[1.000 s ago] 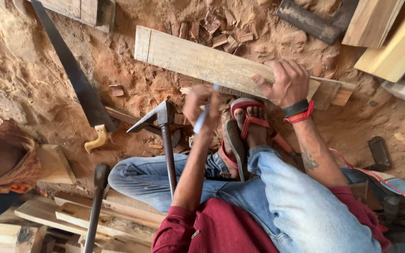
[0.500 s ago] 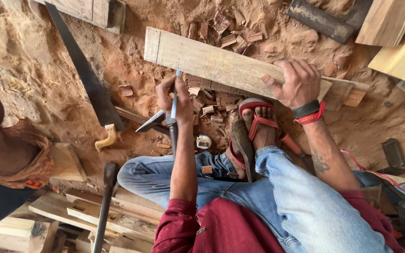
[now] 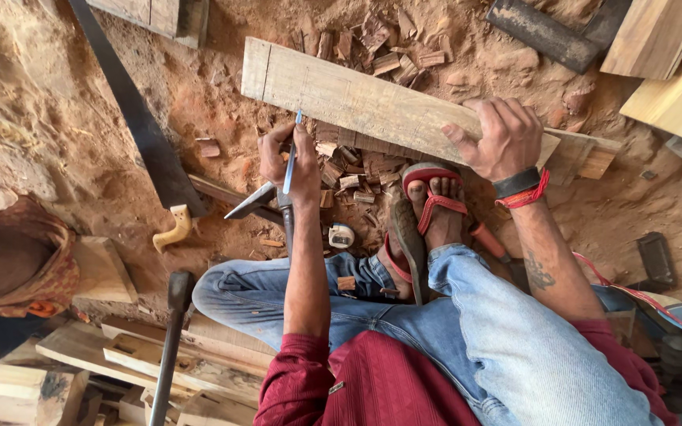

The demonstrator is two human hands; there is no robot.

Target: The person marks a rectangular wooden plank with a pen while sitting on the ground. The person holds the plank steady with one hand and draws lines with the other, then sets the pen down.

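A long pale wooden plank (image 3: 357, 99) lies tilted across the sandy ground. My right hand (image 3: 499, 138), with a black and red wristband, presses flat on the plank's right part. My left hand (image 3: 290, 162) is shut on a blue pen (image 3: 294, 132), whose tip sits at the plank's near edge, left of middle. My foot in a red sandal (image 3: 432, 205) rests just below the plank. A metal-headed hammer-like tool (image 3: 256, 201) lies on the ground under my left hand.
A handsaw (image 3: 140, 126) with a pale handle (image 3: 174, 229) lies at the left. Small wood offcuts (image 3: 372, 39) are scattered about the plank. A small tape measure (image 3: 342, 235) is by my knee. Another person (image 3: 1, 252) sits at the left edge. Stacked boards (image 3: 665, 47) lie top right.
My left hand has carried the pen from near my foot up and left to the plank's near edge. My right hand has stayed on the plank.
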